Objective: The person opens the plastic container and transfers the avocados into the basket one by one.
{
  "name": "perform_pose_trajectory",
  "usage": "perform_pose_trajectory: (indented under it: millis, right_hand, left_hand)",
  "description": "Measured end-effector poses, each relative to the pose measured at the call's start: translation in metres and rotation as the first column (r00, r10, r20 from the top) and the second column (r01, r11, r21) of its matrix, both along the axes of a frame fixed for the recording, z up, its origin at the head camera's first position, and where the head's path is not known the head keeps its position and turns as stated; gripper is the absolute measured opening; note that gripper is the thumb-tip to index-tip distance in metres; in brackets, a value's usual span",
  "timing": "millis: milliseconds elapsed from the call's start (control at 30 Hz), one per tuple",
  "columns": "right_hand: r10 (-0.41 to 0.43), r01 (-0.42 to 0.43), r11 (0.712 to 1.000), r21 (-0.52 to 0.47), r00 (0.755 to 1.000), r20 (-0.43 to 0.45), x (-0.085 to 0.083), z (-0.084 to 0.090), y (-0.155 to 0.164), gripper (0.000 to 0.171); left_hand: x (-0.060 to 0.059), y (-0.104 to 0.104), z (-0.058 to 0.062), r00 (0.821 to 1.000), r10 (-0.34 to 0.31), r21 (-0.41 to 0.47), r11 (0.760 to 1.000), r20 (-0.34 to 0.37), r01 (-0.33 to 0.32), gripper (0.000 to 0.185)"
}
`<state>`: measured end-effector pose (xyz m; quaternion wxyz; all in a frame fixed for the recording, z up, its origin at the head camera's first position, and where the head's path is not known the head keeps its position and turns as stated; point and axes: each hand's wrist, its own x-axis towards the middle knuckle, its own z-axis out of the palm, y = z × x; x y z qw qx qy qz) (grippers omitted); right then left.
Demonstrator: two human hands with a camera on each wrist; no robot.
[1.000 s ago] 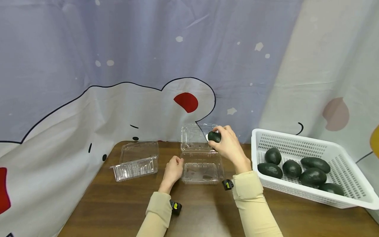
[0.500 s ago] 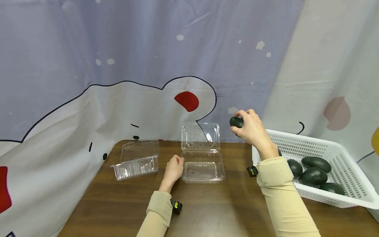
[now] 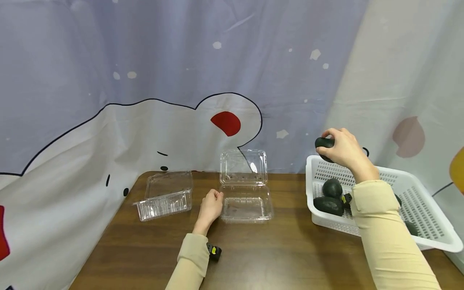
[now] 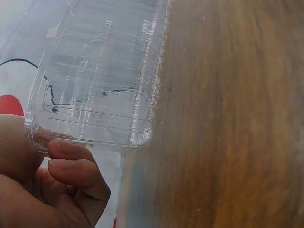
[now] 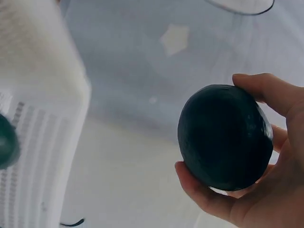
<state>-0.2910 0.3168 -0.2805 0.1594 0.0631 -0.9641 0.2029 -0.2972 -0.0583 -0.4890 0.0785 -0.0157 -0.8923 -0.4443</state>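
Spanning the foreground, brown wooden table [image 3: 275,257] before cartoon-print curtain [image 3: 145,80].

No readable text, label, brand, number or sign anywhere: none on the clear plastic clamshell boxes [image 3: 245,187], the white perforated plastic basket [image 3: 427,209], the dark green avocados [image 3: 332,187] or the printed cloth backdrop [image 3: 181,80], which bears only cartoon shapes.

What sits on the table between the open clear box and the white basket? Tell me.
Nothing: between the open clear box and the white basket, the head view shows only bare brown table.
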Motion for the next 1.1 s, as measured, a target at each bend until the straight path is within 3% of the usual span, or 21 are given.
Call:
perform_pose_trajectory:
  millis: [233, 367, 700, 1100]
  right_hand:
    - [0.014, -0.016, 0.999, 0.031, 0.998, 0.055, -0.009, -0.012, 0.033, 0.046]
    - [0.015, -0.021, 0.999, 0.048, 0.993, 0.119, -0.016, -0.023, 0.053, 0.048]
    - [-0.01, -0.018, 0.996, 0.092, 0.955, 0.297, -0.033, -0.053, 0.098, 0.053]
    - [-0.003, -0.065, 0.985, 0.16, 0.921, 0.389, -0.04, -0.089, 0.133, 0.042]
  left_hand:
    - [0.003, -0.001, 0.001, 0.999, 0.013, 0.004, 1.0, -0.032, -0.013, 0.021]
    - [0.003, -0.002, 0.001, 1.0, 0.018, 0.009, 1.0, -0.013, -0.018, 0.021]
    - [0.001, -0.003, 0.0, 1.0, 0.01, 0.025, 1.0, 0.013, -0.01, 0.021]
    - [0.008, -0.002, -0.006, 0.999, -0.013, 0.058, 0.998, 0.034, 0.011, 0.021]
